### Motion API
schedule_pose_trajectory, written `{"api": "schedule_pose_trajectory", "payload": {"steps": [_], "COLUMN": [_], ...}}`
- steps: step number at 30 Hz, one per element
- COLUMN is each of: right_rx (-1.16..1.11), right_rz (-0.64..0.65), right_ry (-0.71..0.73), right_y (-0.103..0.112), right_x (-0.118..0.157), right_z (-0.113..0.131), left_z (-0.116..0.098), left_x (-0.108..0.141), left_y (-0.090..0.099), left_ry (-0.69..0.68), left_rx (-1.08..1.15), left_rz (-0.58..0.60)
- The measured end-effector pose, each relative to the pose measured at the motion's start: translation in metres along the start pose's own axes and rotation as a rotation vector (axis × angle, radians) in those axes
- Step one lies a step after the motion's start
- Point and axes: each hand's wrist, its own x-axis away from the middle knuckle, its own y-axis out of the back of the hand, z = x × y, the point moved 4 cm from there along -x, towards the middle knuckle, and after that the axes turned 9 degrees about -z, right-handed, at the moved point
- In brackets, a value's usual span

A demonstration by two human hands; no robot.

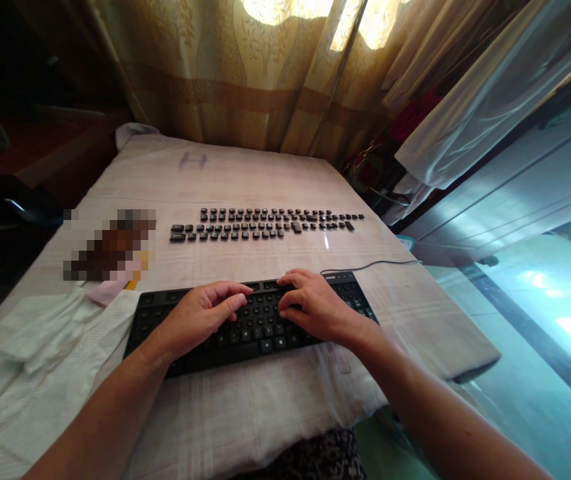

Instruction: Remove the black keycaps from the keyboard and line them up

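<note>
A black keyboard [245, 351] lies on the cloth-covered table, with part of its keys in place and bare key sockets showing across its upper rows. My left hand [204, 312] is over the keyboard's left half, thumb and index fingertips close together in a pinch. Anything held between them is too small to make out. Over the upper middle, my right hand [318, 307] rests with its fingertips on the keyboard, thumb and fingers apart. Beyond the keyboard, loose black keycaps [234, 228] are laid out in several rows.
A light cloth [265, 177] covers the table. The keyboard cable [380, 264] runs off to the right. Crumpled white cloth [60, 340] and a pixelated brown item [110, 247] lie at left. A patterned curtain [245, 73] hangs behind; a dark wooden surface [30, 140] stands far left.
</note>
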Motion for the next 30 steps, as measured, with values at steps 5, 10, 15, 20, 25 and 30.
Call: {"api": "schedule_pose_trajectory", "payload": {"steps": [5, 10, 15, 20, 25, 30], "right_rx": [0.035, 0.02, 0.022, -0.198, -0.146, 0.101], "right_rz": [-0.048, -0.082, -0.035, -0.149, -0.191, -0.028], "right_ry": [-0.013, -0.041, -0.057, -0.118, -0.388, -0.549], "right_y": [0.0, -0.005, -0.006, 0.011, 0.024, 0.017], "right_x": [0.004, 0.012, 0.012, -0.001, -0.038, -0.074], "right_z": [0.004, 0.0, 0.0, -0.009, -0.059, -0.101], "left_z": [0.003, 0.004, 0.001, 0.002, 0.008, 0.017], "left_x": [-0.001, -0.001, -0.001, -0.002, -0.007, -0.014], "left_y": [0.0, 0.0, -0.001, 0.0, 0.009, 0.021], "left_ry": [-0.005, -0.006, -0.001, 0.01, 0.028, 0.018], "left_rx": [0.006, 0.0, -0.001, 0.02, 0.032, 0.023], "left_rz": [0.001, 0.002, -0.013, -0.047, -0.143, -0.261]}}
